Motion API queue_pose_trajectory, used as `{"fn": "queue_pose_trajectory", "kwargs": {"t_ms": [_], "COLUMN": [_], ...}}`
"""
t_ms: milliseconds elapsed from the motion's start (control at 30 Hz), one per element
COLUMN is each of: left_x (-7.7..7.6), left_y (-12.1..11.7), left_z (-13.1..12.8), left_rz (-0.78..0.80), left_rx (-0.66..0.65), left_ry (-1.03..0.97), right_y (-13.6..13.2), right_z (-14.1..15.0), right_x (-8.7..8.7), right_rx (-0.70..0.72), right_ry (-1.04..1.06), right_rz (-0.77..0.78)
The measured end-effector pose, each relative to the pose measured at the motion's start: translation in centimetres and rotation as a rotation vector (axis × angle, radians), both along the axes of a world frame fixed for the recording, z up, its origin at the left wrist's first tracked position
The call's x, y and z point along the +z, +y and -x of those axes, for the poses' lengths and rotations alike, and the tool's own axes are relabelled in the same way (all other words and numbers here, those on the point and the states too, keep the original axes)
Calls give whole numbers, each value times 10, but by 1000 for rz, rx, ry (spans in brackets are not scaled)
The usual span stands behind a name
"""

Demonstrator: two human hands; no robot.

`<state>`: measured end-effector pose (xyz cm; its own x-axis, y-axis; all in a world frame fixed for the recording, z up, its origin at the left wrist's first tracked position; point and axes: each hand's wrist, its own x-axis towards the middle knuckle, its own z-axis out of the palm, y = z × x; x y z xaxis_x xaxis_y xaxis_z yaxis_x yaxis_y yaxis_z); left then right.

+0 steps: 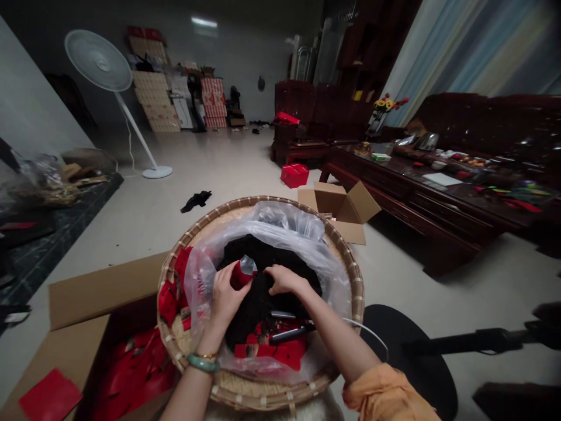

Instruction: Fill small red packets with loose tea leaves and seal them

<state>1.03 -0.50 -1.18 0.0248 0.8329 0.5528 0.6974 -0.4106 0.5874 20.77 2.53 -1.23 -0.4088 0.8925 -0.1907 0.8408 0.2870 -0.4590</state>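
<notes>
A round woven bamboo tray (193,240) rests in front of me, lined with a clear plastic bag (280,225). Inside the bag lies a heap of dark crumbly material (258,260), possibly tea. My left hand (225,298), with a green bangle on its wrist, closes around a small foil-lined red pouch (238,276) at the heap's edge. My right hand (284,279) presses its fingers into the heap. Below them lie dark metal-tipped tubes (287,334) and red cards (272,352). Red packets (169,301) fill the tray's left side.
An open cardboard box (83,292) holding red sheets (131,374) stands at lower left. Another open box (339,204) sits beyond the tray. A black round stool (407,351) stands at right, near a long dark wooden table (421,199) covered with small items.
</notes>
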Motion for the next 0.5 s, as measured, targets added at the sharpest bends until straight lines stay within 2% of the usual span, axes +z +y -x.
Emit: {"fn": "queue_pose_trajectory", "kwargs": {"t_ms": [333,500], "left_x": [-3,-2], "left_y": [1,-1], "left_z": [-2,1], "left_rz": [-19,-23], "left_rx": [-14,-20], "left_ry": [13,19], "right_y": [-17,-17], "right_z": [9,-8], "right_x": [1,11], "right_rx": [-89,-209], "right_ry": [152,429], "right_rz": [-115,-122]}}
